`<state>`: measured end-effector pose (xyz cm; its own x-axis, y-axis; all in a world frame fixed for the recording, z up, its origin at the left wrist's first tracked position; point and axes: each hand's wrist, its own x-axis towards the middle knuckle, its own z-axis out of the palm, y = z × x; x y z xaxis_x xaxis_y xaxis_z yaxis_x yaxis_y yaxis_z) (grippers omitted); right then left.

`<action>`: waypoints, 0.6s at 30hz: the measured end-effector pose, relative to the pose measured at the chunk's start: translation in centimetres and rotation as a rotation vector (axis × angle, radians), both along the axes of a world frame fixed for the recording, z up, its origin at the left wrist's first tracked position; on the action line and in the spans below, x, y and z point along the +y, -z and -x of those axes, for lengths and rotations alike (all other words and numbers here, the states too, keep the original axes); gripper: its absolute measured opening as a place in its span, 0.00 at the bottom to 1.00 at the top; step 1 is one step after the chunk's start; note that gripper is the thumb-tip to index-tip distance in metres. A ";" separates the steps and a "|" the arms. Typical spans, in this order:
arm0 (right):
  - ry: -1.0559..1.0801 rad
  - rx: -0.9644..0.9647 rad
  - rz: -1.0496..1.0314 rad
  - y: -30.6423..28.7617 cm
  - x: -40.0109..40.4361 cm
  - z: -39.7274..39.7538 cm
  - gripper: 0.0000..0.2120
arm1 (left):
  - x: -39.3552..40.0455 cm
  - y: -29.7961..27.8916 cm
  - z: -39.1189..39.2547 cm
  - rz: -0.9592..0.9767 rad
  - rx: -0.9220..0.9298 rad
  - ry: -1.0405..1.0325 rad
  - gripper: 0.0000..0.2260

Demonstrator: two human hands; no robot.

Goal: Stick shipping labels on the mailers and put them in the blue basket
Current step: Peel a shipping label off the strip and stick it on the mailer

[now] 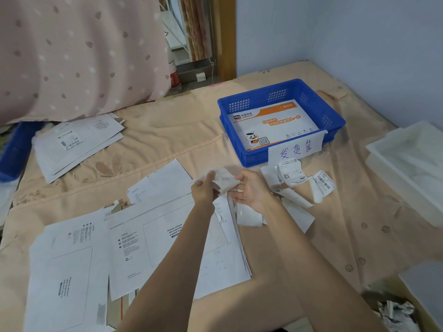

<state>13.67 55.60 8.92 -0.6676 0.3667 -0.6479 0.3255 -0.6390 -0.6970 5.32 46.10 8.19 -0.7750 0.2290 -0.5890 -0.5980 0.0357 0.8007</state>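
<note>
Left hand (pixel 202 191) and right hand (pixel 249 191): both pinch one crumpled label (pixel 224 179) above the bed (pixel 167 144). Blue basket (pixel 333 121): holds one mailer (pixel 275 125).

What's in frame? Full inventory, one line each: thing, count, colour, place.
blue basket: one, blue, far right of centre, handwritten paper sign on its front wall
mailer in basket: one, white and orange, lying flat inside
blank mailers: several, white, spread near left
labelled mailers: small stack, white, far left
loose labels: several, white, curled, in front of the basket
white tray: one, white, right edge
crumpled paper: a heap, white, bottom right
label backing: one, white, gripped by both hands
left hand: pinching the backing
right hand: pinching the backing
</note>
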 end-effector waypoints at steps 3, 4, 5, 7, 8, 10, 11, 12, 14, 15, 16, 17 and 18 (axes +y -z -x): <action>0.002 -0.001 -0.113 0.1 -0.1 0.1 0.17 | -0.4 -0.2 0.5 -0.086 -0.129 -0.007 0.10; 0.002 -0.006 -0.142 0.3 -0.2 0.1 0.20 | -0.4 -0.2 0.5 -0.106 -0.152 0.004 0.10; 0.007 -0.007 -0.158 0.3 -0.3 0.2 0.22 | -0.5 -0.2 0.6 -0.119 -0.164 0.020 0.09; 0.046 0.011 -0.156 0.7 -0.2 0.3 0.22 | -0.7 -0.3 0.5 -0.163 -0.184 0.068 0.07; 0.082 0.019 -0.142 0.9 -0.1 0.4 0.22 | -0.8 -0.2 0.4 -0.182 -0.193 0.095 0.06; 0.135 0.026 -0.117 1.1 -0.1 0.5 0.21 | -1.1 0.1 0.3 -0.187 -0.188 0.144 0.05; 0.147 0.022 -0.116 1.3 -0.1 0.5 0.21 | -1.1 0.4 0.2 -0.177 -0.173 0.164 0.06; 0.155 0.022 -0.117 1.4 -0.2 0.5 0.21 | -1.1 0.5 0.1 -0.169 -0.154 0.181 0.06; 0.162 0.016 -0.130 1.3 -0.3 0.5 0.20 | -1.0 0.7 -0.1 -0.159 -0.117 0.208 0.05; 0.163 0.012 -0.139 1.3 -0.3 0.5 0.20 | -0.9 0.8 -0.1 -0.149 -0.101 0.213 0.05; 0.166 0.012 -0.139 1.3 -0.3 0.4 0.20 | -0.8 0.9 0.0 -0.137 -0.086 0.213 0.06; 0.169 0.012 -0.136 1.3 -0.3 0.4 0.20 | -0.8 1.0 0.0 -0.123 -0.070 0.212 0.06; 0.176 0.011 -0.134 1.2 -0.4 0.4 0.20 | -0.8 1.1 0.1 -0.114 -0.055 0.215 0.06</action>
